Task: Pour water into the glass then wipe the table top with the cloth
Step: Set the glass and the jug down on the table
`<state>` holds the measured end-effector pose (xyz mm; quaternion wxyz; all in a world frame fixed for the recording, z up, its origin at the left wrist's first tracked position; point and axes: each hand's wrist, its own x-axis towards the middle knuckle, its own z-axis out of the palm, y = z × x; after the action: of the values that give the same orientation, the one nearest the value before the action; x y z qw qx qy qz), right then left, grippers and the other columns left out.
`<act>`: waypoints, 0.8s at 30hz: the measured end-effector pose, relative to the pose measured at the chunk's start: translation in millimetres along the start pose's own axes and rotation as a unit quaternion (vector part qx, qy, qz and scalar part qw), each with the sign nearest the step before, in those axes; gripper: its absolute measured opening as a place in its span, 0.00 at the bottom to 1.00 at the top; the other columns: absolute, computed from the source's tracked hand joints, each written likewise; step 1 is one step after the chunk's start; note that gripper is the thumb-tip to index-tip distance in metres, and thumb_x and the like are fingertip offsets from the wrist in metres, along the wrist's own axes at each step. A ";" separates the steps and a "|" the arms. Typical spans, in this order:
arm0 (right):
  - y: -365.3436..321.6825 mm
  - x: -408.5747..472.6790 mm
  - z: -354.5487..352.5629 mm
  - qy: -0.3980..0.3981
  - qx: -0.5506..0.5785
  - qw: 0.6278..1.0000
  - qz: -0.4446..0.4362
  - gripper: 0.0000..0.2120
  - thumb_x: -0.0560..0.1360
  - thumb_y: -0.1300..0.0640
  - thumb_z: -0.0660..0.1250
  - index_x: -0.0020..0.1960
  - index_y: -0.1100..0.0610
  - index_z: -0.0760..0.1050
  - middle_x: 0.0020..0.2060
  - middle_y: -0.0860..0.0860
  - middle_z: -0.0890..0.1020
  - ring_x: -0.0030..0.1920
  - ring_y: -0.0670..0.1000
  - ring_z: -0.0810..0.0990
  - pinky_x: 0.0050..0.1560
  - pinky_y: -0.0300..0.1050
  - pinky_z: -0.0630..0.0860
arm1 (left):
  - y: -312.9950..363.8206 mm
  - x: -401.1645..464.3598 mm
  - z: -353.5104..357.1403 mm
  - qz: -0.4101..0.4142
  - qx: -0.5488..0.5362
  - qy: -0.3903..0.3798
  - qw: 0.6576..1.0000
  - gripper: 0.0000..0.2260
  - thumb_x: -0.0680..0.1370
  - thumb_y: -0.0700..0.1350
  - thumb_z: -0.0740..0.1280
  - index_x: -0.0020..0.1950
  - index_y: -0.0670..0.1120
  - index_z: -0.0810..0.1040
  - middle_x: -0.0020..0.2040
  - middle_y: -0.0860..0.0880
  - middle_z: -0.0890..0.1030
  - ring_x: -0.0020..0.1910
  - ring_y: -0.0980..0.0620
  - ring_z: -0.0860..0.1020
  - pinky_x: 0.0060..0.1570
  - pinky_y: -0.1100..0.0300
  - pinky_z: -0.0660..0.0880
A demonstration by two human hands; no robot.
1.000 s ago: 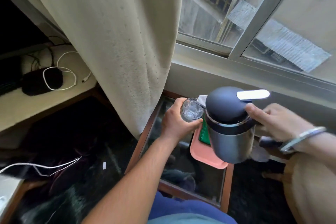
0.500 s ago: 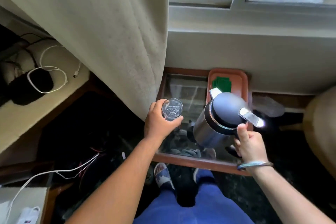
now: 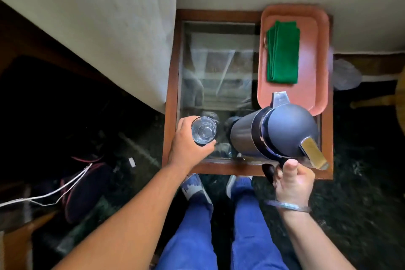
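A glass-topped wooden table [image 3: 173, 85] stands by a curtain; the left hand [image 3: 188, 147] wraps a drinking glass [image 3: 204, 130] low over it, the right hand [image 3: 292, 184] grips a jug [image 3: 274, 131] by its handle, likely for pouring, the green cloth [image 3: 282, 52] waiting folded on the pink tray [image 3: 322, 35].

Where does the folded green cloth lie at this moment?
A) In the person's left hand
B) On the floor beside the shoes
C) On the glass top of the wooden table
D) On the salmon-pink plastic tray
D: the folded green cloth lies flat on the salmon-pink plastic tray, beyond the dark grey jug, and neither hand touches it.
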<state>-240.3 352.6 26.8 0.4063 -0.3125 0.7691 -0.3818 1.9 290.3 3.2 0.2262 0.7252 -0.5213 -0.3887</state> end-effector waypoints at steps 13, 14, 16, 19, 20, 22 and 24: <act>19.4 -10.4 22.8 -0.019 0.080 0.993 -0.088 0.49 0.59 0.20 0.63 0.34 0.71 0.74 0.36 0.54 0.73 0.37 0.55 0.70 0.36 0.43 0.66 | -44.8 17.5 46.4 0.025 -0.007 -0.024 0.999 0.33 0.64 0.45 0.82 0.66 0.50 0.74 0.61 0.53 0.74 0.59 0.62 0.72 0.61 0.70 0.69; 13.8 -11.1 22.9 -0.014 0.066 0.994 -0.091 0.48 0.59 0.20 0.64 0.34 0.70 0.75 0.34 0.53 0.74 0.34 0.52 0.71 0.35 0.40 0.68 | -45.9 16.4 47.9 0.025 -0.010 -0.019 0.999 0.33 0.64 0.45 0.82 0.66 0.51 0.74 0.61 0.53 0.74 0.59 0.62 0.71 0.61 0.72 0.67; 7.3 -12.6 23.3 0.013 0.028 0.996 -0.088 0.34 0.61 0.25 0.67 0.30 0.58 0.74 0.25 0.45 0.73 0.29 0.39 0.74 0.34 0.27 0.69 | -46.6 14.4 51.3 0.026 -0.012 -0.005 1.000 0.33 0.64 0.46 0.82 0.67 0.51 0.73 0.62 0.54 0.73 0.59 0.63 0.71 0.61 0.76 0.64; 3.1 -14.9 23.6 0.027 -0.010 0.996 -0.083 0.17 0.60 0.39 0.73 0.28 0.47 0.69 0.21 0.39 0.76 0.27 0.35 0.74 0.32 0.25 0.68 | -43.9 11.4 50.8 0.017 0.003 0.002 1.000 0.35 0.65 0.48 0.82 0.69 0.51 0.72 0.63 0.55 0.72 0.60 0.64 0.69 0.62 0.75 0.64; 4.3 -16.4 21.8 0.015 -0.017 0.997 -0.072 0.16 0.59 0.40 0.74 0.28 0.48 0.70 0.24 0.38 0.78 0.28 0.37 0.75 0.33 0.27 0.69 | -41.7 10.8 49.5 0.012 0.009 0.000 1.000 0.35 0.66 0.49 0.82 0.70 0.51 0.72 0.64 0.56 0.72 0.61 0.63 0.69 0.64 0.70 0.66; 6.0 -19.8 14.0 -0.031 -0.037 0.998 -0.049 0.15 0.59 0.41 0.75 0.33 0.51 0.77 0.31 0.41 0.83 0.33 0.41 0.79 0.39 0.38 0.75 | -35.4 8.4 44.5 0.009 0.028 -0.009 1.000 0.38 0.66 0.52 0.82 0.72 0.52 0.69 0.66 0.55 0.72 0.64 0.59 0.70 0.68 0.59 0.70; 12.2 -23.7 -0.6 -0.107 -0.068 0.991 -0.052 0.19 0.60 0.44 0.78 0.48 0.46 0.79 0.43 0.41 0.84 0.45 0.41 0.82 0.49 0.38 0.77 | -27.7 6.3 37.7 0.006 0.058 -0.041 0.997 0.45 0.65 0.57 0.82 0.76 0.53 0.64 0.72 0.53 0.69 0.70 0.54 0.68 0.71 0.54 0.68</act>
<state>-231.7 377.9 25.9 0.4439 -0.4178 0.7280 -0.3137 -11.3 297.1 -41.6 0.1649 0.7172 -0.5564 -0.3859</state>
